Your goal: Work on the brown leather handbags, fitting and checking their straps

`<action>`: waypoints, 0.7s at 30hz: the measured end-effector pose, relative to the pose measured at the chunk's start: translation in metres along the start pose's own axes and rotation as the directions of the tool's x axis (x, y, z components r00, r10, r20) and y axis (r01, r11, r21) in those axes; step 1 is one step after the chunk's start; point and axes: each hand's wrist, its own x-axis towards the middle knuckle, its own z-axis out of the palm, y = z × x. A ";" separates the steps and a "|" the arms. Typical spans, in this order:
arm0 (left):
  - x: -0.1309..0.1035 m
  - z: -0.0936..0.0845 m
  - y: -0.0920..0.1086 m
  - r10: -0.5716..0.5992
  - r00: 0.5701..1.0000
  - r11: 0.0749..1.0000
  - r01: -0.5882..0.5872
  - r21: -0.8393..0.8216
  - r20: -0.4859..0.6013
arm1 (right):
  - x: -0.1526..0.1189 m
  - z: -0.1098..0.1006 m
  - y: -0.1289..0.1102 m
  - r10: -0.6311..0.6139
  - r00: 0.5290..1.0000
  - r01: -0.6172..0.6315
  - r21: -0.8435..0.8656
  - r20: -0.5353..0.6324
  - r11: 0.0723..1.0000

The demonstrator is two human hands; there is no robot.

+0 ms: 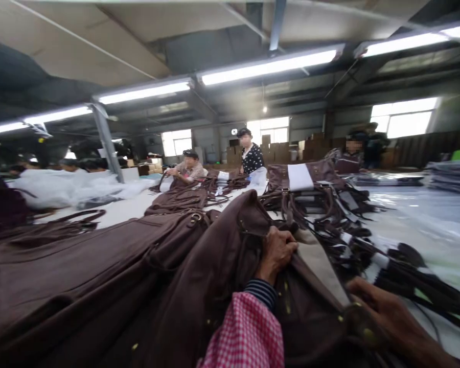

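Note:
In front of me a dark brown leather handbag (220, 255) is pulled partly open, and its beige lining (317, 258) shows. My left hand (278, 250), below a striped cuff and a pink checked sleeve, has its fingers closed over the bag's upper edge. Farther right, my right hand (383, 309) is slightly blurred and grips the edge of the same bag, close to a brass-coloured fitting. Its fingertips are partly hidden. More brown bags (99, 250) lie overlapped to the left, one with a metal ring near its top.
Brown straps with white wraps (368, 253) lie right of the bag. Beyond stands another brown bag with white paper (299, 177). Clear plastic sheets (440, 209) cover the right of the table; crumpled plastic (69, 184) lies far left. Several people work across the table.

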 end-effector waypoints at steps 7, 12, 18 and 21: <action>-0.002 -0.008 -0.009 -0.017 0.999 1.000 0.017 0.022 -0.037 | 0.003 0.002 -0.012 0.090 0.986 -0.093 0.013 0.140 0.996; -0.002 -0.009 -0.004 -0.012 1.000 0.998 0.013 0.058 -0.018 | 0.001 0.002 -0.003 0.064 0.989 -0.066 0.012 0.136 0.998; 0.005 -0.015 0.003 0.007 1.000 0.998 -0.008 0.061 0.019 | 0.004 0.000 -0.015 -0.038 0.993 0.039 -0.006 0.115 0.999; 0.014 -0.017 -0.003 0.022 0.999 0.997 -0.024 0.076 0.026 | 0.010 0.000 -0.016 -0.057 0.996 0.059 -0.027 0.074 0.998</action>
